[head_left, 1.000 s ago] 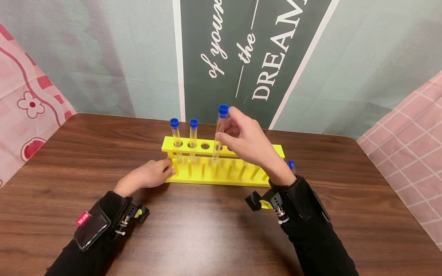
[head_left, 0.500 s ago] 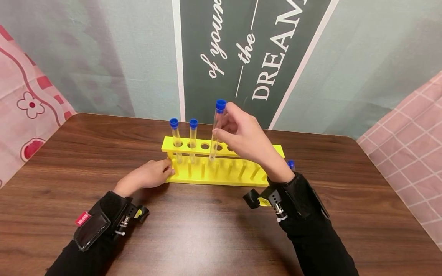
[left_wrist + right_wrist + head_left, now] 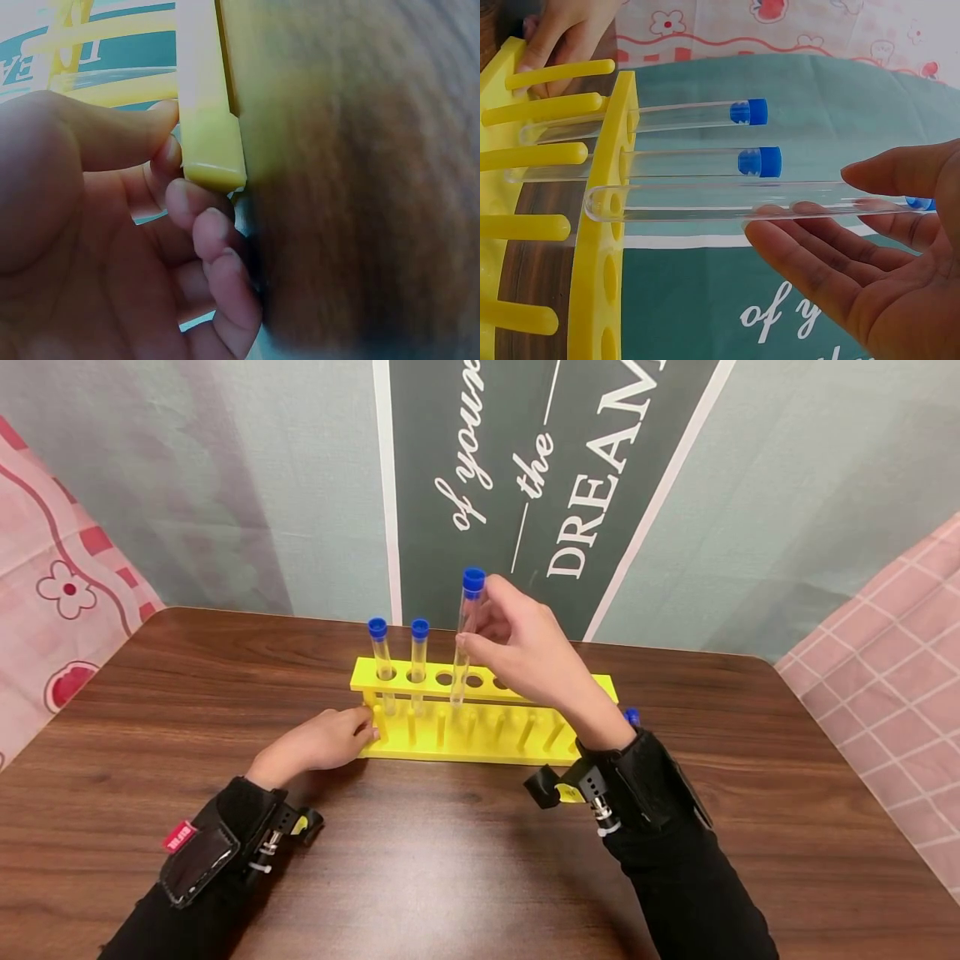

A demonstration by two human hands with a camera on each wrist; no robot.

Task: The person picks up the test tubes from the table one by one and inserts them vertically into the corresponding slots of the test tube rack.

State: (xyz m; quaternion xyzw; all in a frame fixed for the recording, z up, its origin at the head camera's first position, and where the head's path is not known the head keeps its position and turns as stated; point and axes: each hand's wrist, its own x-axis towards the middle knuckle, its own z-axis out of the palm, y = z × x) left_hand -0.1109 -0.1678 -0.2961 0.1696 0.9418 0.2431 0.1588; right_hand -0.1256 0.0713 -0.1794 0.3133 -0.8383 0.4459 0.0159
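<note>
— One tube [image 3: 464, 635] is pinched near its blue cap by the right hand [image 3: 525, 656]; thumb and fingertips are closed on the glass.
— Axis?
— Nearly upright, cap up. Its rounded end is seen just over the third hole of the rack [image 3: 480, 693], beside two seated tubes [image 3: 401, 652].
— Other hand?
— The rack's left end is gripped by the left hand [image 3: 318, 747], fingers curled round the post, on the table [image 3: 450, 860].

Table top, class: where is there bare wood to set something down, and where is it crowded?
Bare wood lies on the table between the two sleeves, and left of the left hand. It is crowded at the yellow rack, where the right hand holds a test tube.
</note>
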